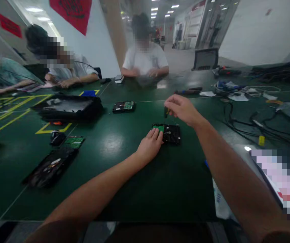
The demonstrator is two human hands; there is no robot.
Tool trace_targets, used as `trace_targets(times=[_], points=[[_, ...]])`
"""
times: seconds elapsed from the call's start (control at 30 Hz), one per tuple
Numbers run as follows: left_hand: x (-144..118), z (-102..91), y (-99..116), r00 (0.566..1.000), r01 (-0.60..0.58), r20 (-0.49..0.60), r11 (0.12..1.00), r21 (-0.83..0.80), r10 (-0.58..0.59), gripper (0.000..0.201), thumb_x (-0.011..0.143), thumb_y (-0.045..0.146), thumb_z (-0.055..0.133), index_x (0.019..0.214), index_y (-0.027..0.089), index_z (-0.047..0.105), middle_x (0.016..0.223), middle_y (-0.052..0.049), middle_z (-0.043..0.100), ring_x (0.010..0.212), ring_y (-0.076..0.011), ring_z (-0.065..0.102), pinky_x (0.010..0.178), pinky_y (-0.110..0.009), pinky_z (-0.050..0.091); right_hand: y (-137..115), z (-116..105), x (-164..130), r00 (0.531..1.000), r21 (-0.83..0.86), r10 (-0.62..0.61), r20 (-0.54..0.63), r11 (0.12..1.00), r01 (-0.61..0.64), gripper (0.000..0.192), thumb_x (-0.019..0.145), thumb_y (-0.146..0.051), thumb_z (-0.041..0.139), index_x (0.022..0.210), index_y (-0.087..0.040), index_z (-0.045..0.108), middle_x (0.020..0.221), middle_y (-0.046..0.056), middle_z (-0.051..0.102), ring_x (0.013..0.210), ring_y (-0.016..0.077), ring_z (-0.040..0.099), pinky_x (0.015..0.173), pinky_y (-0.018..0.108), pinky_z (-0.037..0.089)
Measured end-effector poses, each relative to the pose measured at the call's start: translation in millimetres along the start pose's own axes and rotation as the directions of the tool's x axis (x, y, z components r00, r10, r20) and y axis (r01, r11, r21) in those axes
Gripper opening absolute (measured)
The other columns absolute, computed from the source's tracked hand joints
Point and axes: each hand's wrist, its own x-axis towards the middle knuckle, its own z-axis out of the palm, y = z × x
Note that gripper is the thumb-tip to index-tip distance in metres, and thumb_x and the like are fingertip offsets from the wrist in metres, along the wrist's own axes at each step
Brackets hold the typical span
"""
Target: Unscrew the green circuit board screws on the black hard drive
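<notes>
A hard drive (pixel 171 134) lies on the green table in front of me, its green circuit board partly under my fingers. My left hand (pixel 150 143) rests on the drive's left end, fingers stretched out over the board. Above the drive's far edge, my right hand (pixel 182 107) is closed in a pinch around a small screwdriver (pixel 166 112) with a dark handle. It points down toward the drive; its thin tip is too faint to tell whether it touches.
Another hard drive (pixel 123 106) lies farther off. A black tray (pixel 70 107), a loose circuit board (pixel 74 142) and a blurred dark drive-like part (pixel 51 167) are at left. Cables (pixel 248 121) tangle at right beside a pixelated screen (pixel 282 182). Several people sit around the table.
</notes>
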Motion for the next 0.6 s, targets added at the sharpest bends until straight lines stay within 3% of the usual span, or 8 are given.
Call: trace_targets(times=[0.2, 0.37, 0.5, 0.6], points=[[-0.6, 0.5, -1.9, 1.000, -0.002, -0.003, 1.000, -0.002, 0.002, 0.045, 0.107, 0.028, 0.051, 0.146, 0.005, 0.056, 0.150, -0.023, 0.059, 0.146, -0.0328, 0.052, 0.120, -0.044, 0.046, -1.3, -0.7, -0.2, 0.996, 0.074, 0.036, 0.086, 0.996, -0.043, 0.019, 0.095, -0.042, 0.065, 0.097, -0.022, 0.063, 0.098, 0.005, 0.076, 0.054, 0.0102, 0.059, 0.044, 0.027, 0.038], [-0.5, -0.9, -2.1, 1.000, -0.001, -0.005, 1.000, -0.023, 0.001, 0.046, 0.107, 0.029, 0.052, 0.146, 0.006, 0.055, 0.150, -0.024, 0.058, 0.146, -0.0327, 0.052, 0.119, -0.045, 0.048, -1.8, -1.4, -0.2, 0.994, 0.072, 0.046, 0.094, 0.996, -0.053, 0.023, 0.100, -0.040, 0.057, 0.104, -0.023, 0.071, 0.093, 0.005, 0.072, 0.058, 0.0114, 0.060, 0.047, 0.028, 0.040], [-0.2, -1.0, -1.4, 1.000, 0.003, -0.006, 1.000, -0.026, -0.003, 0.046, 0.107, 0.029, 0.052, 0.146, 0.006, 0.055, 0.150, -0.024, 0.058, 0.146, -0.0330, 0.052, 0.118, -0.045, 0.049, -2.3, -2.8, -1.3, 0.999, -0.003, 0.028, 0.026, 1.000, -0.028, 0.020, 0.093, -0.042, 0.068, 0.092, -0.021, 0.070, 0.080, 0.002, 0.067, 0.061, 0.0112, 0.055, 0.049, 0.027, 0.038], [-0.1, -0.1, -1.2, 1.000, 0.000, -0.010, 1.000, -0.013, 0.000, 0.046, 0.107, 0.029, 0.050, 0.146, 0.006, 0.055, 0.150, -0.024, 0.058, 0.146, -0.0329, 0.052, 0.118, -0.044, 0.049, -3.7, -2.5, -1.9, 0.999, 0.013, 0.054, 0.004, 0.998, -0.054, 0.018, 0.091, -0.038, 0.070, 0.087, -0.021, 0.065, 0.083, 0.004, 0.071, 0.061, 0.0112, 0.056, 0.050, 0.027, 0.039]])
